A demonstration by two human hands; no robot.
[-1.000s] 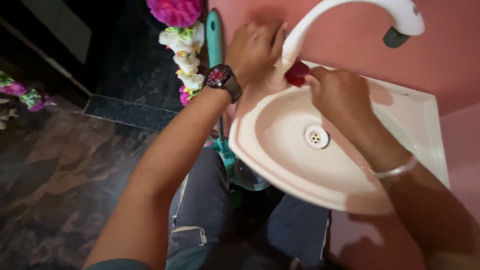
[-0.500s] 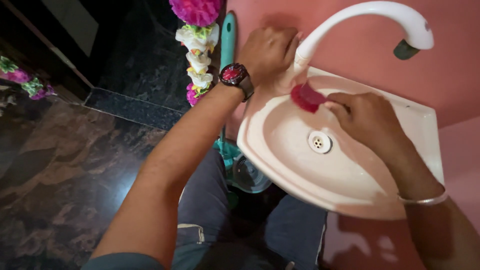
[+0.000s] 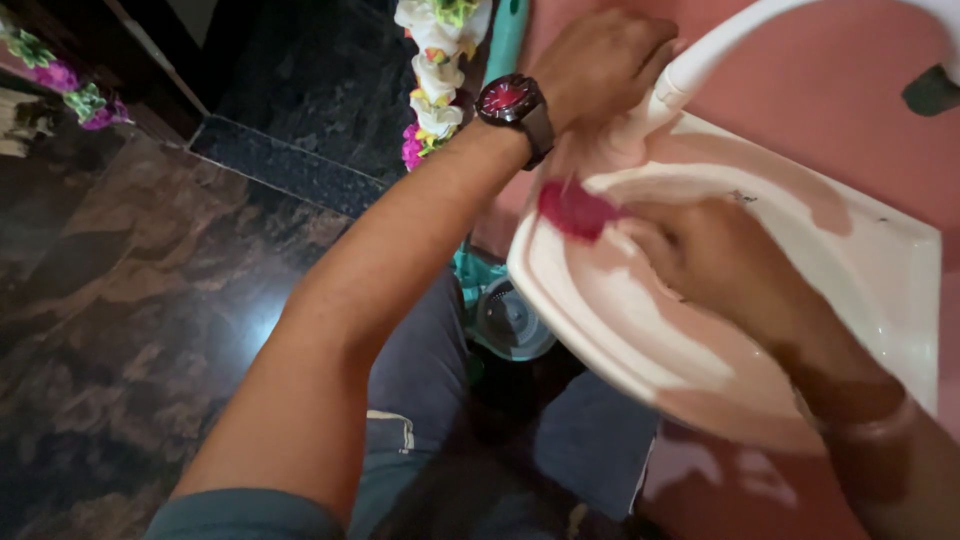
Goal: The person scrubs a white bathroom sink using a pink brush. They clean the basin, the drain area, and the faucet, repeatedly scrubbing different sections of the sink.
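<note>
Scrubber (image 3: 572,210), red, is pinched in my right hand (image 3: 715,255) against the basin (image 3: 880,290) rim, so I'd press firmly in short strokes while my left hand (image 3: 600,62) braces, wrapped round the tap (image 3: 690,65) base.

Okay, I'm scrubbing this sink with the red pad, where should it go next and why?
Probably sweep the red pad along the rim and down into the bowl of the sink. The right hand presses it at the near-left rim just below the tap, which the left hand grips, so most of the bowl lies ahead of it.
</note>
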